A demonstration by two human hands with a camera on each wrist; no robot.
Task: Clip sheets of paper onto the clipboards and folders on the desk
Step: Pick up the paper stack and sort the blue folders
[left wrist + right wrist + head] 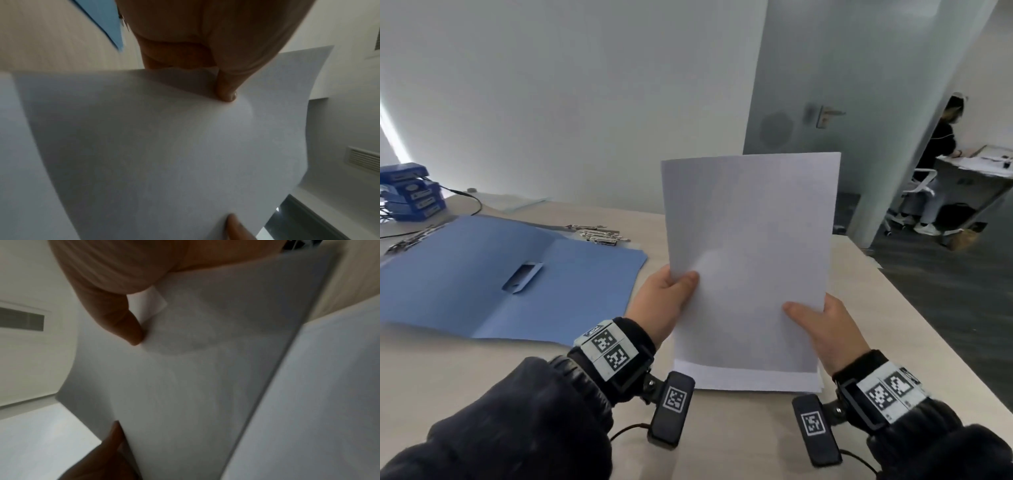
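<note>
**Sheet lifted, folder waiting**

Head: sheet of paper (750, 260) held upright off the surface (893, 325), left hand (666, 301) and right hand (825, 329) each pinching a side edge, likely to square it. Paper stack (750, 378) just below both wrists. Open blue folder (493, 274) out beyond left hand.

Left wrist: thumb (226, 91) clamped on sheet face.

Right wrist: thumb (125, 324) pressed on sheet; grip closed.
</note>
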